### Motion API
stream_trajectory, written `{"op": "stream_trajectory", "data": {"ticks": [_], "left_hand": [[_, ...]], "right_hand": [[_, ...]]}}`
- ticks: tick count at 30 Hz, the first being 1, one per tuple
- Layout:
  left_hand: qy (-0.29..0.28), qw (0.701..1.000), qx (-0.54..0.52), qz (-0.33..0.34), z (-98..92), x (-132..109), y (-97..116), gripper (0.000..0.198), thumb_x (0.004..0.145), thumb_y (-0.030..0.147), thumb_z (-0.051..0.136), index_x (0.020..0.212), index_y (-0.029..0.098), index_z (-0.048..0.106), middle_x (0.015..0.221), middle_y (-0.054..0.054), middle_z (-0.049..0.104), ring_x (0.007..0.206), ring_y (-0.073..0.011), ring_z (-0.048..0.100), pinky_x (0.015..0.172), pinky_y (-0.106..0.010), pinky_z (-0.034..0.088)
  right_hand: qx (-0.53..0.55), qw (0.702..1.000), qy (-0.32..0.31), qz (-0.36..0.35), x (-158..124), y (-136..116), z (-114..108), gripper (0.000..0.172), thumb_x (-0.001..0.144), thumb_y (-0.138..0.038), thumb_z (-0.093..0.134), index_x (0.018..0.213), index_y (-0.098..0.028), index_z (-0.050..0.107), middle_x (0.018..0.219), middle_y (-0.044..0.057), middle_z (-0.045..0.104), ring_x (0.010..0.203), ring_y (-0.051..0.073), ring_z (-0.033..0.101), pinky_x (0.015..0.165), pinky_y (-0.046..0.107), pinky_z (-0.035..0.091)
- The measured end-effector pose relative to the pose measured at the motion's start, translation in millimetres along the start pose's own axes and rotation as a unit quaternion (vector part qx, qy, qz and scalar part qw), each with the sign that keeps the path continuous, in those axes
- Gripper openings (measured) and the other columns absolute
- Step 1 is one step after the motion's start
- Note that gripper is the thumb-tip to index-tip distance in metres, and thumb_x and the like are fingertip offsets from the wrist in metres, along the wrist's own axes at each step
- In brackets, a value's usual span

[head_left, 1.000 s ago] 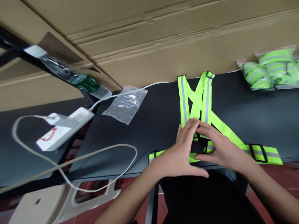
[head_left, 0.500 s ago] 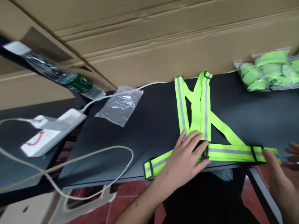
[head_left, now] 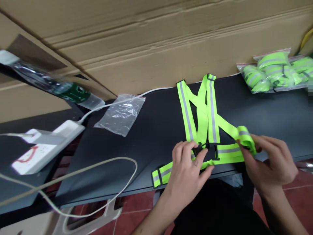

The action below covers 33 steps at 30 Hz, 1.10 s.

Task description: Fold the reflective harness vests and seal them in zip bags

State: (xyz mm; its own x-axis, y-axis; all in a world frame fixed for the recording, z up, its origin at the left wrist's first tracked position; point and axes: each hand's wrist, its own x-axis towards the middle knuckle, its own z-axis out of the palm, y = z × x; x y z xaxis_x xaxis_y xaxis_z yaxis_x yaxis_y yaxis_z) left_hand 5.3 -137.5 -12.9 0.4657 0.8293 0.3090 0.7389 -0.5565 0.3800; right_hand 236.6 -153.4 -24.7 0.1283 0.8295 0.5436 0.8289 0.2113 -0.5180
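A neon-yellow reflective strap vest [head_left: 207, 111] with grey stripes lies spread on the black table [head_left: 151, 130]. My left hand [head_left: 188, 169] rests on the waist belt near the black buckle, fingers bent and pressing on the strap. My right hand [head_left: 267, 160] pinches the belt's right end, which is folded over into a loop [head_left: 245, 138] above the table edge.
An empty clear zip bag [head_left: 121, 114] lies left of the vest. Bagged folded vests [head_left: 271, 71] sit at the back right. A white power strip [head_left: 44, 145], a white cable [head_left: 97, 166] and a plastic bottle [head_left: 53, 86] are at the left. Cardboard [head_left: 156, 39] stands behind the table.
My right hand came back from the right edge, took the belt's right end and folded it inward. My left hand's fingers have curled on the belt.
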Motion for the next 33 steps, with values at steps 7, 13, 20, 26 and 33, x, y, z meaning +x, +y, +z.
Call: {"op": "stream_trajectory", "data": {"ticks": [7, 13, 20, 26, 33], "left_hand": [[0.015, 0.995, -0.09, -0.035, 6.9, -16, 1, 0.026, 0.094, 0.023, 0.065, 0.116, 0.015, 0.056, 0.107, -0.01, 0.058, 0.109, -0.0268, 0.052, 0.094, -0.044, 0.053], [0.05, 0.985, -0.144, -0.079, 6.0, -26, -5, 0.038, 0.091, 0.021, 0.068, 0.121, 0.015, 0.047, 0.122, -0.014, 0.053, 0.117, -0.0258, 0.056, 0.097, -0.041, 0.055], [0.054, 0.995, -0.087, 0.001, 6.5, -24, -7, 0.031, 0.093, 0.019, 0.065, 0.121, 0.013, 0.055, 0.13, -0.016, 0.053, 0.117, -0.0281, 0.056, 0.102, -0.047, 0.054], [0.06, 0.995, -0.082, 0.001, 9.5, -21, -3, 0.027, 0.092, 0.018, 0.065, 0.116, 0.009, 0.056, 0.12, -0.016, 0.061, 0.115, -0.0287, 0.055, 0.104, -0.05, 0.053], [0.056, 0.995, -0.084, 0.002, 9.1, -21, -4, 0.027, 0.091, 0.014, 0.064, 0.117, 0.009, 0.056, 0.121, -0.016, 0.061, 0.115, -0.0281, 0.054, 0.105, -0.051, 0.052]], "right_hand": [[0.077, 0.968, -0.072, -0.228, 13, -24, 20, 0.04, 0.081, 0.002, 0.071, 0.116, -0.018, 0.068, 0.1, 0.009, 0.07, 0.088, 0.021, 0.064, 0.074, 0.037, 0.056], [0.082, 0.928, -0.222, -0.287, 20, -18, 17, 0.033, 0.088, 0.0, 0.063, 0.119, -0.013, 0.067, 0.111, 0.012, 0.07, 0.109, 0.027, 0.062, 0.085, 0.044, 0.052], [0.084, 0.909, -0.285, -0.294, 34, -8, 10, 0.033, 0.092, -0.004, 0.057, 0.121, -0.017, 0.066, 0.122, 0.009, 0.069, 0.125, 0.027, 0.056, 0.093, 0.043, 0.049], [0.016, 0.94, -0.195, -0.281, 10, -29, 12, 0.031, 0.089, -0.005, 0.062, 0.119, -0.01, 0.068, 0.12, 0.013, 0.071, 0.117, 0.031, 0.058, 0.093, 0.047, 0.048], [0.032, 0.945, -0.194, -0.263, -14, -39, 20, 0.044, 0.088, 0.006, 0.053, 0.13, -0.006, 0.063, 0.129, 0.017, 0.066, 0.119, 0.027, 0.058, 0.099, 0.044, 0.052]]}}
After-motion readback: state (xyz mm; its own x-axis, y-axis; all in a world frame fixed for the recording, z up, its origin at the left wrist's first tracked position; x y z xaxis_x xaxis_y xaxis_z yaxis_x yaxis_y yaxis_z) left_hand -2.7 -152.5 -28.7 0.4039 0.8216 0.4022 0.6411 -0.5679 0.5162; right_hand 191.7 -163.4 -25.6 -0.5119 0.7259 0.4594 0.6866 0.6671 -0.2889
